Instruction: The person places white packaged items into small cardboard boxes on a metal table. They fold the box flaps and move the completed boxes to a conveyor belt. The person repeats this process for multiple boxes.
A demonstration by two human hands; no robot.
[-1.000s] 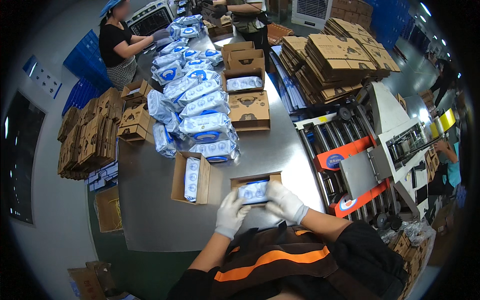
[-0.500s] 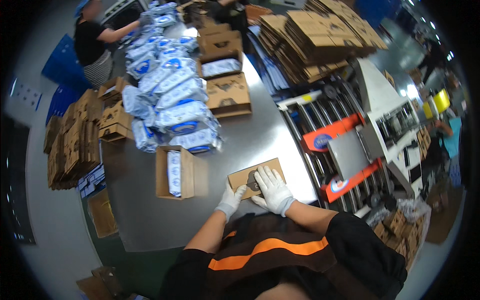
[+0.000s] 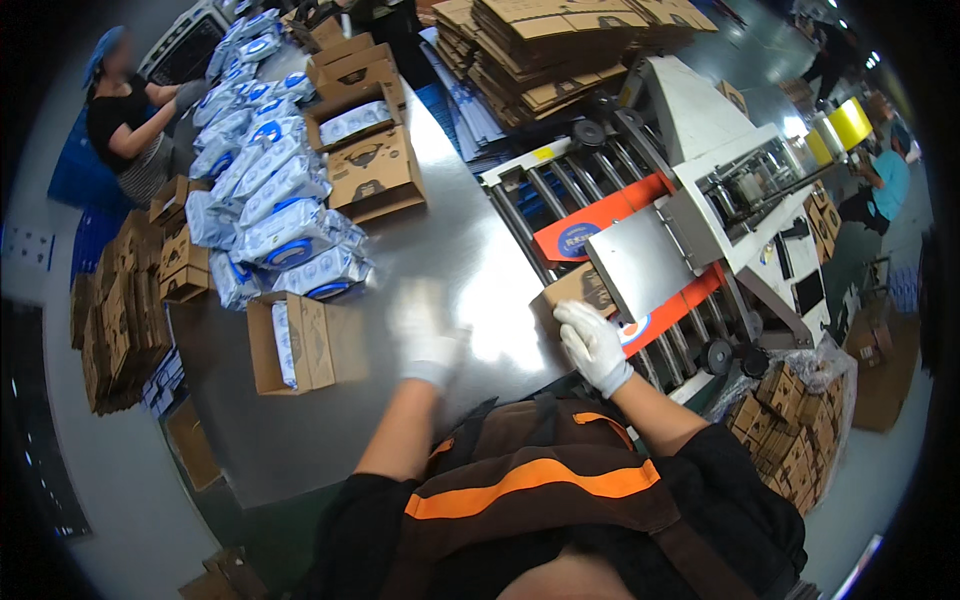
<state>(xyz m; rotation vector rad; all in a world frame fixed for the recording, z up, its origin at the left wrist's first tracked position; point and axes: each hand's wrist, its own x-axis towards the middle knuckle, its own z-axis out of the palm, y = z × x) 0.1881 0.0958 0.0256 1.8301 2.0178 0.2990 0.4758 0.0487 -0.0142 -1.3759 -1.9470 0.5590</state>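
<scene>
- The right hand (image 3: 592,345), in a white glove, has its fingers extended and close together against the near end of a cardboard carton (image 3: 577,288); it presses rather than grips.
- That carton sits just past the right edge of the steel worktable (image 3: 450,245), between the orange-red side guides of a roller machine (image 3: 695,225), partly hidden under its metal plate (image 3: 640,262).
- The left hand (image 3: 425,330), also gloved, is over the table towards its near edge; blur hides how far it is open, and nothing shows in it.
- If the carton entered askew, it could jam against a guide or catch on the plate; an uneven push from one hand would be the likely cause.
- Fingers left too close to the rollers or plate could get pinched, and a loose glove could snag.
- Towards the table's left edge stands an open carton (image 3: 318,343) with a wrapped pack (image 3: 284,343) inside; a sleeve or elbow could knock it.
- The heaped packs (image 3: 280,195) beyond it have slick-looking wrap, so pulling a low one might start a slide.
- Markings: blue emblems on the packs, a dark animal-like figure on a closed carton (image 3: 372,170), and a blue oval label with pale lettering on the upper guide.
</scene>
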